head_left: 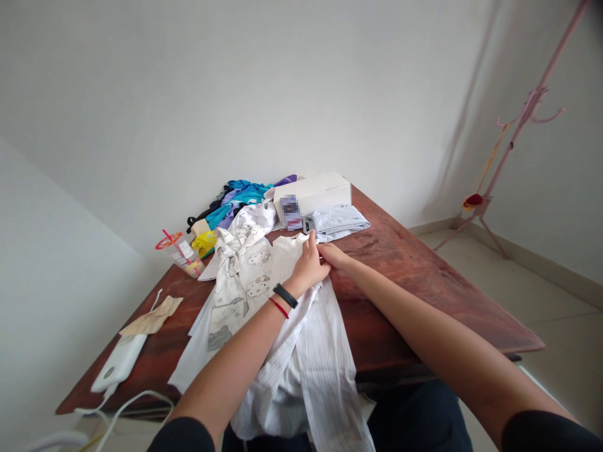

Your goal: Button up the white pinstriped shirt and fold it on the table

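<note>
A white striped shirt point(301, 351) lies across the wooden table point(414, 282) and hangs over its near edge. My left hand point(308, 267), with a black band and a red string on its wrist, rests on the shirt's far end with fingers closed on the fabric. My right hand point(332, 254) meets it there and pinches the same edge of the shirt. Just left of the hands lies a crumpled white garment with grey cartoon prints point(238, 270).
Behind the hands sit a folded pale blue cloth point(339, 223), a white box point(313, 194) and a heap of blue and purple clothes point(235, 201). A plastic cup point(181, 251), a brown paper bag point(151, 320) and a white power bank point(120, 364) lie at left. A pink coat stand point(518, 125) is at right.
</note>
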Action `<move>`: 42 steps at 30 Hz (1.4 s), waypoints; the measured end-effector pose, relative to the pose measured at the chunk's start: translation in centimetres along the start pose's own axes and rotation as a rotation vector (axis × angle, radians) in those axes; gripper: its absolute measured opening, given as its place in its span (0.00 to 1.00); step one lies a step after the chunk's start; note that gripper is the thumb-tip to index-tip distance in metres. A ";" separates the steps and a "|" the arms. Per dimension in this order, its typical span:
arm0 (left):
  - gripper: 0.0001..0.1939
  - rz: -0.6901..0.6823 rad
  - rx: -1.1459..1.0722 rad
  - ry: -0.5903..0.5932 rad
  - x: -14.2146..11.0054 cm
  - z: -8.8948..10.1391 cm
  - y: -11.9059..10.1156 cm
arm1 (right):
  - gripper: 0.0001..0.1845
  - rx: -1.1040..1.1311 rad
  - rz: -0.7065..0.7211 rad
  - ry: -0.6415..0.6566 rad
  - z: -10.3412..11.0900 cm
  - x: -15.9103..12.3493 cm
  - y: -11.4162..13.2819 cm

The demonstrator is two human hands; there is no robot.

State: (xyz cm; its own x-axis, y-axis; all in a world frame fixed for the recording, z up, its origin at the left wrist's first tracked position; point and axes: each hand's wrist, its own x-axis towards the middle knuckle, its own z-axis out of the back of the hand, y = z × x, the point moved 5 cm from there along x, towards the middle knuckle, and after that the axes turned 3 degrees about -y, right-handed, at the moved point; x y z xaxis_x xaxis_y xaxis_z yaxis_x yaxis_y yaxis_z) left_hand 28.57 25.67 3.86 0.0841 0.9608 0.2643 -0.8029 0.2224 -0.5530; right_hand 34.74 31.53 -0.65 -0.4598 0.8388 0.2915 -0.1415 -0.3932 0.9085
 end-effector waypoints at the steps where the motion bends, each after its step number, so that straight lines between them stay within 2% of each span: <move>1: 0.54 -0.031 -0.031 0.013 -0.5 0.2 -0.2 | 0.14 0.025 -0.049 0.005 0.0 -0.1 -0.1; 3: 0.48 -0.106 -0.066 0.033 -2.3 1.4 -0.6 | 0.10 0.150 -0.180 -0.004 0.1 -0.4 -0.6; 6: 0.34 -0.148 -0.012 0.057 -7.3 4.5 -1.1 | 0.05 0.297 -0.333 -0.038 0.1 -0.6 -1.0; 7: 0.28 -0.117 0.012 0.054 -9.4 5.7 -1.0 | 0.05 0.342 -0.376 -0.056 0.0 -0.6 -1.1; 9: 0.22 0.043 0.066 0.079 -14.0 7.7 -0.1 | 0.06 0.405 -0.442 -0.091 0.0 -0.6 -1.3; 12: 0.24 0.214 0.122 0.147 -20.6 9.3 1.5 | 0.07 0.444 -0.490 -0.122 -0.1 -0.7 -1.4; 15: 0.27 0.294 0.182 0.159 -25.2 9.7 2.5 | 0.09 0.459 -0.508 -0.140 -0.1 -0.8 -1.2; 17: 0.28 0.339 0.216 0.163 -26.9 9.6 2.6 | 0.09 0.457 -0.510 -0.149 -0.1 -1.0 -1.1; 19: 0.26 0.367 0.250 0.187 -27.7 9.5 2.2 | 0.09 0.450 -0.509 -0.157 0.0 -1.1 -1.0; 23: 0.04 0.313 0.282 0.293 -28.2 8.9 0.0 | 0.08 0.436 -0.500 -0.164 0.1 -1.2 -0.8; 24: 0.03 0.280 0.269 0.311 -28.3 8.8 -0.7 | 0.08 0.433 -0.497 -0.164 0.1 -1.2 -0.8; 28: 0.07 0.183 0.139 0.284 -27.9 7.7 -4.0 | 0.07 0.433 -0.487 -0.155 0.1 -1.1 -1.1; 30: 0.06 0.164 0.099 0.306 -27.4 6.2 -5.6 | 0.08 0.435 -0.479 -0.151 0.1 -1.0 -1.3; 31: 0.06 0.158 0.100 0.348 -27.0 5.2 -6.4 | 0.08 0.435 -0.475 -0.150 0.0 -1.0 -1.3; 34: 0.21 0.148 0.202 0.571 -26.0 1.0 -8.1 | 0.08 0.432 -0.459 -0.147 0.0 -0.8 -1.7; 37: 0.30 0.152 0.362 0.736 -25.3 -2.8 -8.9 | 0.09 0.416 -0.424 -0.163 0.0 -0.5 -2.2; 39: 0.29 0.142 0.418 0.796 -25.2 -4.8 -9.0 | 0.09 0.398 -0.380 -0.213 0.3 -0.2 -2.6; 42: 0.23 0.122 0.441 0.846 -25.5 -7.1 -9.1 | 0.08 0.371 -0.301 -0.303 1.0 0.2 -3.1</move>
State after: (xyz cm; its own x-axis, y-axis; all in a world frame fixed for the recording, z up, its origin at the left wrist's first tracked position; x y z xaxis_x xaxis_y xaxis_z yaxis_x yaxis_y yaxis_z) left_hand 37.92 0.34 -3.41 0.2447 0.8130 -0.5283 -0.9695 0.1965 -0.1467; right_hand 35.92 33.32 -3.14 -0.1671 0.9856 0.0259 0.1154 -0.0066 0.9933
